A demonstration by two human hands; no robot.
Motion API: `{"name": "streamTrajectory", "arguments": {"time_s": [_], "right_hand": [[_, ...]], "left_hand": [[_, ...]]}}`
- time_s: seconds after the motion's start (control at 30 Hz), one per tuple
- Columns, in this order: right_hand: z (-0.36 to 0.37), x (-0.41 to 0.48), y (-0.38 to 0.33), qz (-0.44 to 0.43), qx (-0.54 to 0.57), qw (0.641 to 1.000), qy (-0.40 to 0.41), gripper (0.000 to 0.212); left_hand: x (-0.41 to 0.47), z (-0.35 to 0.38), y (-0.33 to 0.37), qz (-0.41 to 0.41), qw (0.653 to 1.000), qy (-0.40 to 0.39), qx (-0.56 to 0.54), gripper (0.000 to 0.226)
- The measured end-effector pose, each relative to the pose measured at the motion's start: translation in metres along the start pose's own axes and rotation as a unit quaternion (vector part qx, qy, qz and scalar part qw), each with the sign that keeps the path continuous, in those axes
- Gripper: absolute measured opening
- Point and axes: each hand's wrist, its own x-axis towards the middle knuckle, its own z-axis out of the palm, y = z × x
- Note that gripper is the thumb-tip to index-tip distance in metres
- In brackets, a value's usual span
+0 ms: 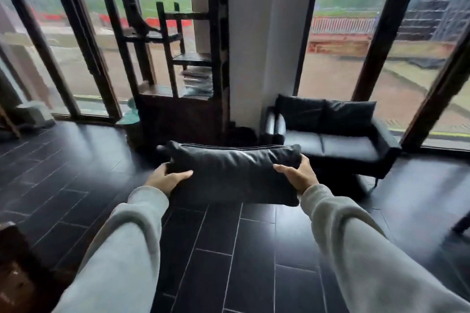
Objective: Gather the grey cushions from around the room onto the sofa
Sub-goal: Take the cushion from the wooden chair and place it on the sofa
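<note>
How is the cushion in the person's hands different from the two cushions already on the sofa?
The held cushion is up in the air, gripped at its ends by the left hand and right hand; the two sofa cushions touch no hands. The held cushion lies flat and sideways; the sofa cushions stand upright against the back of the sofa. All three are dark, smooth and slightly shiny.

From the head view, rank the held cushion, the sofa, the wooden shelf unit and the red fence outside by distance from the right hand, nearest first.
Measured from the right hand:
1. Held cushion, in its grasp.
2. Sofa, just beyond, right.
3. Wooden shelf unit, farther left, by the windows.
4. Red fence, outside the glass.
</note>
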Motion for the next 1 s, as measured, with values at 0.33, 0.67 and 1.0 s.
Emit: {"name": "streamTrajectory", "arguments": {"time_s": [0.33,0.67,1.0], "right_hand": [[-0.226,0.159,0.029,0.013,0.000,0.990,0.141,0.094],[-0.357,0.387,0.051,0.064,0.076,0.964,0.245,0.093],[-0.466,0.598,0.055,0.083,0.116,0.940,0.311,0.110]], "left_hand": [[0.137,0.268,0.148,0.064,0.993,-0.101,0.006,0.050],[0.346,0.506,0.275,0.133,0.967,-0.203,0.075,0.078],[0.526,0.716,0.391,0.165,0.944,-0.241,0.153,0.092]]}}
